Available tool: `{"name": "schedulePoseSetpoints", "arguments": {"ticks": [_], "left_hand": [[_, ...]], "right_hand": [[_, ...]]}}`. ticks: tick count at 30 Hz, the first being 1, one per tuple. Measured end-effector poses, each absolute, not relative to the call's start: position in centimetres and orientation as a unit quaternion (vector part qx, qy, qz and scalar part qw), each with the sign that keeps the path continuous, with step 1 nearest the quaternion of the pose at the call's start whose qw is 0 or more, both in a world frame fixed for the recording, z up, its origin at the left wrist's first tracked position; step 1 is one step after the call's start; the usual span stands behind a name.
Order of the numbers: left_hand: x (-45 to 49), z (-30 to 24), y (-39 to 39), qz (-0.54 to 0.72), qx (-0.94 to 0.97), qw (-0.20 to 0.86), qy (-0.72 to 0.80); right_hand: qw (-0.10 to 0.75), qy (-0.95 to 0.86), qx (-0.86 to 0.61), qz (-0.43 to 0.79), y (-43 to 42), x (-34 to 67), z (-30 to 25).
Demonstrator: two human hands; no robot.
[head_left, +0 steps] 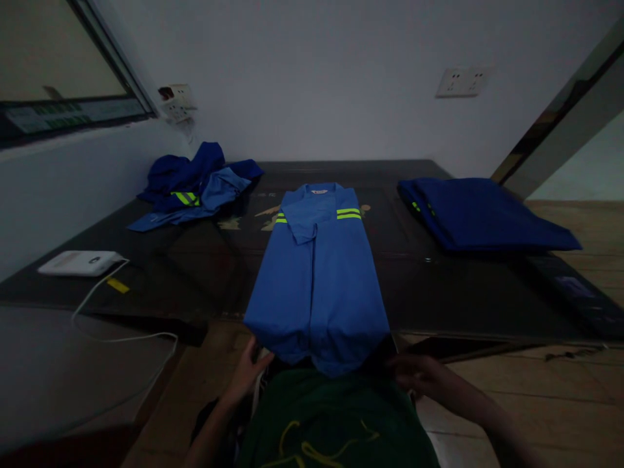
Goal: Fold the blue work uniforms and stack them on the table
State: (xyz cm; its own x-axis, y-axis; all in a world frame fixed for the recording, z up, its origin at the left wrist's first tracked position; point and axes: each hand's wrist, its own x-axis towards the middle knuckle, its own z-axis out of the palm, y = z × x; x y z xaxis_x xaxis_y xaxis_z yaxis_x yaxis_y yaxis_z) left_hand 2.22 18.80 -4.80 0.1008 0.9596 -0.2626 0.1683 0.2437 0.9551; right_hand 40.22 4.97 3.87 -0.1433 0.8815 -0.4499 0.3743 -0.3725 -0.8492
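A light blue work shirt point(336, 279) lies face up along the middle of the dark table, its sides turned in and its collar at the far end. Yellow-green stripes cross its upper part, and one short sleeve is laid over the chest. The shirt's lower end hangs over the front edge, towards my body. My left hand point(251, 367) is at the lower left corner, thumb and fingers apart, close to the hem. Below the lower right corner is my right hand point(414, 374), dim, with loosely bent fingers and nothing visible in them.
Crumpled blue clothes point(195, 182) lie at the back left of the table point(205, 260). A folded dark blue garment point(487, 214) rests on the right. A white power bank point(80, 262) with a trailing cable point(92, 290) sits front left; a dark device point(575, 292) is front right.
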Motion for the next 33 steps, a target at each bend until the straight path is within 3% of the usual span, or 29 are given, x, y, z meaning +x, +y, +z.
{"name": "schedulePoseSetpoints", "arguments": {"ticks": [3,5,14,25,33], "left_hand": [[2.2,-3.8,18.6,0.344,0.498,0.574,0.551],[1.8,-3.6,18.2,0.340,0.492,0.574,0.559],[0.6,-2.7,14.8,0.343,0.435,0.571,0.606],[1.5,-0.4,13.2,0.350,0.426,0.564,0.615],[1.6,1.6,11.7,0.406,0.443,0.517,0.610]], "right_hand": [[0.353,-0.454,-0.654,0.491,5.9,39.6,-1.4],[0.392,-0.425,-0.639,0.507,6.9,38.5,-2.8],[0.439,-0.351,-0.564,0.605,5.8,34.2,-3.5],[0.427,-0.399,-0.627,0.516,3.3,33.9,-3.0],[0.531,-0.312,-0.643,0.455,1.1,32.4,-0.2]]}}
